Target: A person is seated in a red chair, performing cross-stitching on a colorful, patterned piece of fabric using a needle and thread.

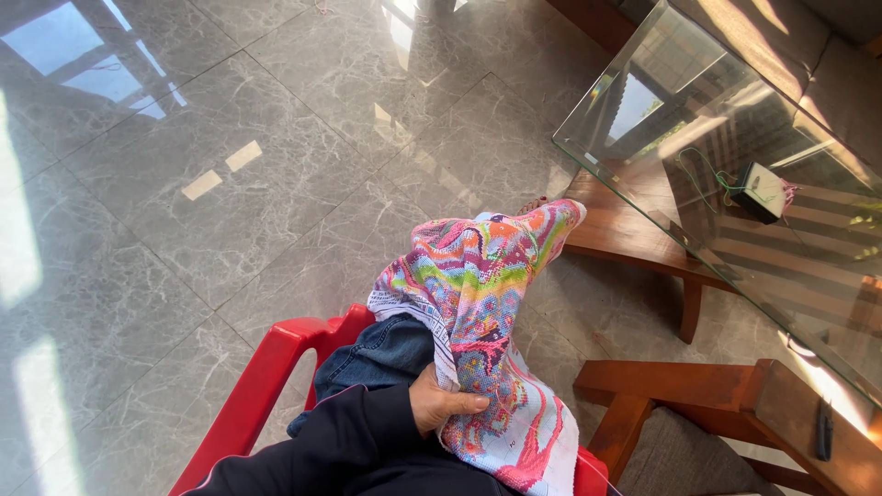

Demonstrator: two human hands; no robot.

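While the left hand (443, 402) sits closed on the embroidery cloth (478, 303), thumb on top pinching its edge, I see the cloth draped over the jeans-clad knee (386, 354), just right of the red chair (266, 386). Right hand: out of view, can't tell its state. Glass table (643, 110) stands well apart from the chair, upper right, with a small box (759, 191) and green thread on it.

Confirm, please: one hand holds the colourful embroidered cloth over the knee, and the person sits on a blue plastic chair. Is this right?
Not quite. The plastic chair is red, not blue; the head view shows this. The rest is right: one hand holds the colourful embroidered cloth over the knee. Which hand it is cannot be told.
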